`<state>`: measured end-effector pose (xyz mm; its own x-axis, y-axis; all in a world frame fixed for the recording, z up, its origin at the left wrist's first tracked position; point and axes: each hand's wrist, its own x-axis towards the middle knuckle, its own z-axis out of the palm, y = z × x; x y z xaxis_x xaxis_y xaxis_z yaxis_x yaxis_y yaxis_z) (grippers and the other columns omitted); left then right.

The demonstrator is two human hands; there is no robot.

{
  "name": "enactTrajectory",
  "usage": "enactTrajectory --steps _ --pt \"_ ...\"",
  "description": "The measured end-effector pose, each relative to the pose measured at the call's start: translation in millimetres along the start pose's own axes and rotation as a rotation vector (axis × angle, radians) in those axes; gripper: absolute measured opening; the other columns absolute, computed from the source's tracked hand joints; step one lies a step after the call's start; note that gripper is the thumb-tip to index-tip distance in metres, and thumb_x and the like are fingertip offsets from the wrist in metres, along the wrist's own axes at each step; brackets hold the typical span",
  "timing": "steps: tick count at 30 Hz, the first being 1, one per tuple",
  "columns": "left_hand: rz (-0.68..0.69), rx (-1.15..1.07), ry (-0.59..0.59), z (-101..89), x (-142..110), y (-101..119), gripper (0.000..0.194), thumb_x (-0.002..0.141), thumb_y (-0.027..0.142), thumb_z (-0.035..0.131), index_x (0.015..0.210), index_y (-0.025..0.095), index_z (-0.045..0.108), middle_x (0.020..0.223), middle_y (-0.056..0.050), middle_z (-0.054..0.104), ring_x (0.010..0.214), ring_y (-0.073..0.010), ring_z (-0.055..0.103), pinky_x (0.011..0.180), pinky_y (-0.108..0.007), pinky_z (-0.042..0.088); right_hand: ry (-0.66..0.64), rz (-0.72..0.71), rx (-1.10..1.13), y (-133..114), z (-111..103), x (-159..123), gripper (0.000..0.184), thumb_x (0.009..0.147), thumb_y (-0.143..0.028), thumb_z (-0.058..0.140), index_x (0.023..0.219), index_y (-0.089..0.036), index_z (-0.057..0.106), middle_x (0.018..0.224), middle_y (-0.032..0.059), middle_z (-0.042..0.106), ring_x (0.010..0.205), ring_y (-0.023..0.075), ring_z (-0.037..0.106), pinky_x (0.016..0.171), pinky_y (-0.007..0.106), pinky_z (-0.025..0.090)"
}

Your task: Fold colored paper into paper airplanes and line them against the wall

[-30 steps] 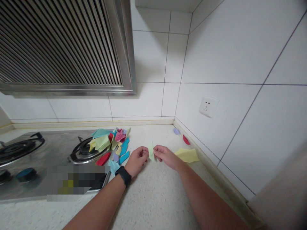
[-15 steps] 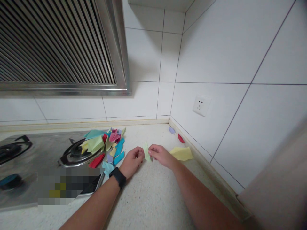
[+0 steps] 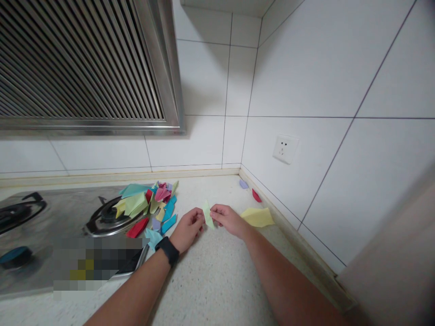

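Observation:
Between my two hands is a small pale green folded paper [image 3: 208,214], held above the speckled countertop [image 3: 217,280]. My left hand [image 3: 187,228], with a black watch on its wrist, pinches the paper's left edge. From the other side, my right hand [image 3: 228,219] grips its right edge between thumb and fingers. A yellow sheet of paper [image 3: 258,217] lies just beyond my right wrist. To the left of my left hand rest blue folded papers [image 3: 169,223] and a light blue crumpled paper [image 3: 153,236].
A heap of coloured folded papers [image 3: 136,203] covers part of the gas stove [image 3: 71,199] on the left. Near the right wall lie a purple piece [image 3: 243,184] and a red piece [image 3: 256,195]. A range hood [image 3: 175,90] hangs above; a socket [image 3: 285,149] is on the wall.
Both hands stay in nearly the same place on the pale green paper. The paper's tilt has shifted slightly, and the left fingers have moved a little.

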<state>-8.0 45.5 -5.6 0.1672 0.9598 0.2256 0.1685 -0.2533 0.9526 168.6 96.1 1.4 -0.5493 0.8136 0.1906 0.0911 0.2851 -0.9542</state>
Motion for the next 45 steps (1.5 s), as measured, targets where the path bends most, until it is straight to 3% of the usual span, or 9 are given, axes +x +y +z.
enactTrajectory --steps 14,26,38,45 --pt "0.024 0.043 0.013 0.3 -0.2 1.6 0.022 0.084 0.039 0.052 0.080 0.017 0.054 0.061 0.005 0.050 0.048 -0.0076 0.042 0.047 -0.018 0.032 -0.018 -0.002 -0.032 4.6 -0.7 0.3 0.033 0.082 -0.049 0.057 0.081 -0.016 0.057 0.065 -0.0029 0.050 0.054 0.0083 0.041 0.051 0.022 0.032" --pt "0.089 0.112 0.034 -1.7 0.8 -2.1 0.012 0.081 0.025 0.050 0.076 0.017 0.055 0.062 0.004 0.049 0.056 -0.0102 0.046 0.054 -0.020 0.035 -0.034 -0.032 -0.070 -1.8 -1.7 -2.0 0.024 0.081 -0.040 0.059 0.077 -0.017 0.057 0.063 -0.0035 0.050 0.055 0.0086 0.039 0.054 0.023 0.031" --pt "0.058 0.036 0.040 -1.7 2.9 -4.5 0.015 0.084 0.031 0.052 0.078 0.017 0.052 0.065 0.004 0.049 0.053 -0.0089 0.043 0.050 -0.020 0.038 0.003 -0.002 -0.111 0.1 2.4 -1.7 0.022 0.086 -0.038 0.053 0.082 -0.017 0.057 0.068 -0.0018 0.054 0.059 0.0095 0.046 0.055 0.022 0.033" --pt "0.003 0.038 0.012 -0.7 2.2 -3.4 0.017 0.085 0.034 0.051 0.082 0.017 0.054 0.061 0.005 0.049 0.049 -0.0080 0.042 0.046 -0.018 0.032 0.003 -0.020 -0.084 1.5 1.0 -1.0 0.021 0.085 -0.037 0.055 0.081 -0.017 0.057 0.065 -0.0031 0.050 0.057 0.0092 0.043 0.053 0.022 0.032"
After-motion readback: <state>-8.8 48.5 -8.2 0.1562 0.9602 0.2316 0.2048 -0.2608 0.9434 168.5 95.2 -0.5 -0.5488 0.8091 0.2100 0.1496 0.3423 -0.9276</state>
